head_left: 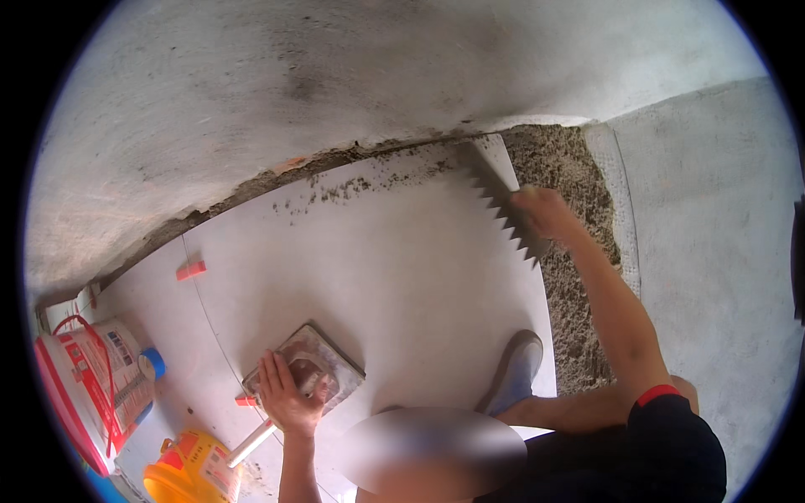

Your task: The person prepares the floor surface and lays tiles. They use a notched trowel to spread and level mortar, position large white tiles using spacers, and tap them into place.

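Observation:
My right hand [547, 215] is closed round the handle of a notched trowel [501, 197] with large saw-like teeth. The trowel hangs over the right end of a large pale floor tile [394, 260], next to the strip of coarse mortar [579, 243]. My left hand [290, 401] lies with fingers stretched out on a dirty square tool [345, 369] with a raised middle, which sits on the tile; its exact kind I cannot make out. Grey crumbs [340, 189] are scattered along the tile's far edge.
Red clips [191, 270] sit along the joint with the left tile. At the left lies a white-and-red bucket [92, 386]; near it are a yellow bucket [189, 469] and a pale stick [251, 443]. A bare wall [377, 67] bounds the far side. My shoe [516, 369] stands on the tile.

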{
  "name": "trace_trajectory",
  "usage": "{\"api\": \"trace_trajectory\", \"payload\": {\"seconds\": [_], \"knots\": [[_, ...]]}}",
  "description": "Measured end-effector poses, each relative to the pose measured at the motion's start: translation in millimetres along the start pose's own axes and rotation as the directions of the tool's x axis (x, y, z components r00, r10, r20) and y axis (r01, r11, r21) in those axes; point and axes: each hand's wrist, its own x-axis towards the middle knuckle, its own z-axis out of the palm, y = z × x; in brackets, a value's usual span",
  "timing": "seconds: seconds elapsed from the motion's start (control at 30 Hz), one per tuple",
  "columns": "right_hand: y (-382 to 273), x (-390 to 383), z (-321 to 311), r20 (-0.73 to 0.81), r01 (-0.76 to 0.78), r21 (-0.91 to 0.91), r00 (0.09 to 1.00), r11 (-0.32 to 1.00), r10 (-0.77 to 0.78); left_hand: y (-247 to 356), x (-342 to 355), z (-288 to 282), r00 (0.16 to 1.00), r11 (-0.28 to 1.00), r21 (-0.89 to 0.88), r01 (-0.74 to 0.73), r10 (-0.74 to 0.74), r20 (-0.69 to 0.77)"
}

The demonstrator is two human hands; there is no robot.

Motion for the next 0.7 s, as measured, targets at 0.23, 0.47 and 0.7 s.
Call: {"api": "trace_trajectory", "payload": {"seconds": [0.23,0.47,0.7], "knots": [[-72.0,60.6,13.9,0.452,-0.676,0.341,0.727,0.654,0.516,-2.9,-1.7,-1.0,1.000,1.000,-0.031,-0.004,0.004,0.014],[34.7,4.4,-36.2,0.220,-0.678,0.243,0.735,0.694,0.641,-2.3,-1.7,0.5,0.999,0.998,-0.058,0.003,-0.005,-0.033],[45.8,-52.8,2.3,0.104,-0.558,0.200,0.829,0.805,0.549,1.5,4.5,-0.2,1.000,0.993,-0.117,0.015,-0.018,-0.024]]}}
